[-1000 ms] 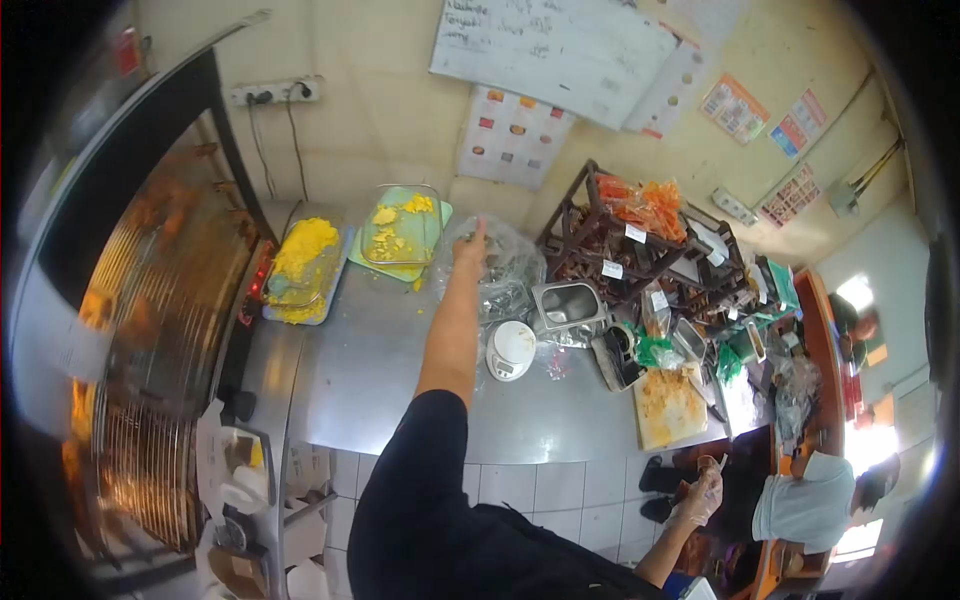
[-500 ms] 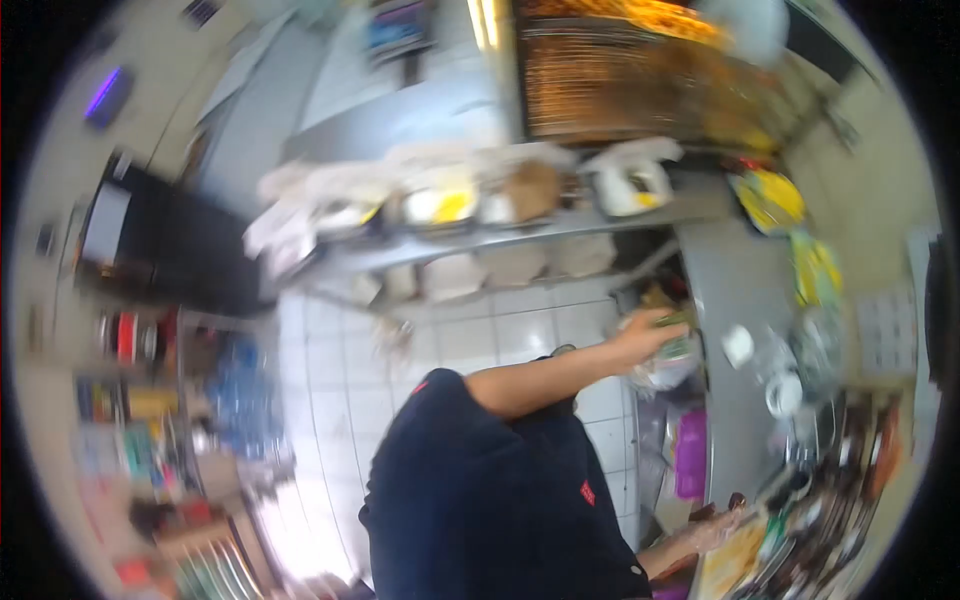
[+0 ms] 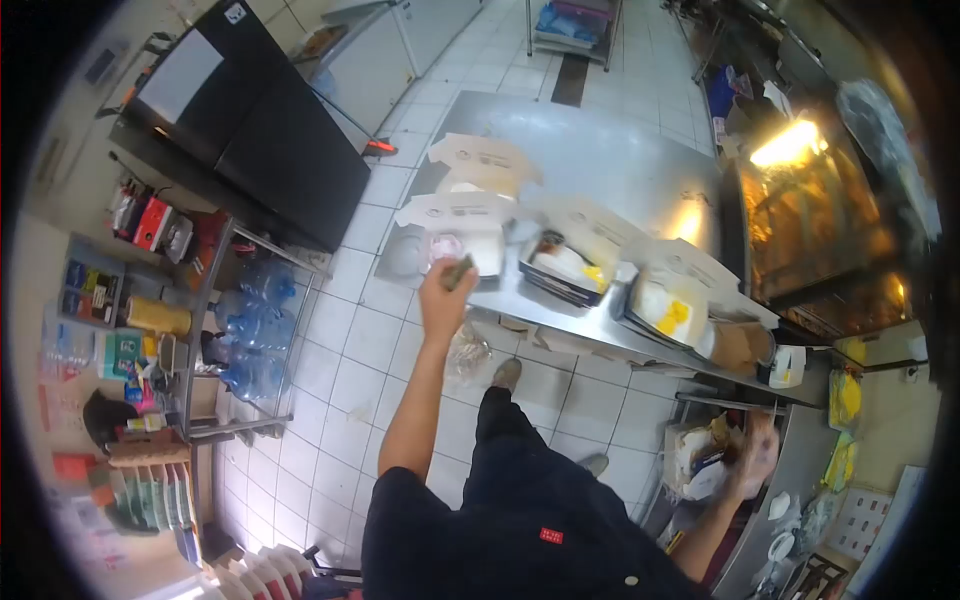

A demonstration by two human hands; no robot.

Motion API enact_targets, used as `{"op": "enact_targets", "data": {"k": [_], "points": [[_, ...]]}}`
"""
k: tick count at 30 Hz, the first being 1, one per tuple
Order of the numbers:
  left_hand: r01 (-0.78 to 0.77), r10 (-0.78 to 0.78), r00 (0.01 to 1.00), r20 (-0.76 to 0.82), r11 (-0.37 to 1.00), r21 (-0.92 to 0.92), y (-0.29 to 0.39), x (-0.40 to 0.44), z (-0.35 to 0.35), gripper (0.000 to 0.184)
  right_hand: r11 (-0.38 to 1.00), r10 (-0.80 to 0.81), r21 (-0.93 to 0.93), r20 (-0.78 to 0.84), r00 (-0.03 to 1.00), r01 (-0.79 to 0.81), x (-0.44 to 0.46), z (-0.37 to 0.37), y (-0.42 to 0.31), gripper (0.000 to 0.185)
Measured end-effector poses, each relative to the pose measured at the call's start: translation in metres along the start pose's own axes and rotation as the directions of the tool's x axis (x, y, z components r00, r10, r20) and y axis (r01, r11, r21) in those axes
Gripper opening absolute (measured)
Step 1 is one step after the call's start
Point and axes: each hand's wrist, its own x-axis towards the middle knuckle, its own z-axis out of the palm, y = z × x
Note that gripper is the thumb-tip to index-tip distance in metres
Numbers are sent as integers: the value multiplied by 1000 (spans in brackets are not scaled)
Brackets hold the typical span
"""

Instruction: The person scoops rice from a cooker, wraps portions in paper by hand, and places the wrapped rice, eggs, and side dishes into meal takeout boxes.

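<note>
My left hand is closed around a small greenish packet, at the near left edge of the steel table. Just beyond it stands an open takeaway box, with something pink beside the fingers. Farther right, one open box holds white, dark and yellow food, and another holds white and yellow food. My right hand, in a clear glove, is at the lower right near the side counter. Its fingers are blurred, and whether it holds anything is unclear.
A black fridge stands at the upper left, above a rack with large blue water bottles. At the right glows a glass-fronted oven. Below the side counter is a bin. Tiled floor surrounds my feet.
The view has swung from the side counter to the table of boxes. My left hand, earlier above a plastic bag, now carries the packet beside the boxes. My right hand is by the side counter.
</note>
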Motion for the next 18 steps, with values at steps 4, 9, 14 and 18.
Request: {"op": "enact_targets", "data": {"k": [4,9,14,18], "points": [[-57,-47,921,386,966,254,-27,75,-4,45,991,94,-110,168,981,-76,41,176,-62,24],[-106,71,800,596,994,25,18,121,-41,55,993,8,-117,334,943,33,73,317,-81,26],[-70,117,802,586,992,-103,63,234,-32,52,942,118,-325,545,830,79,101,409,-106,21],[-148,55,478,876,989,19,47,296,3,49,892,33,-366,640,767,267,119,473,-116,14]]}}
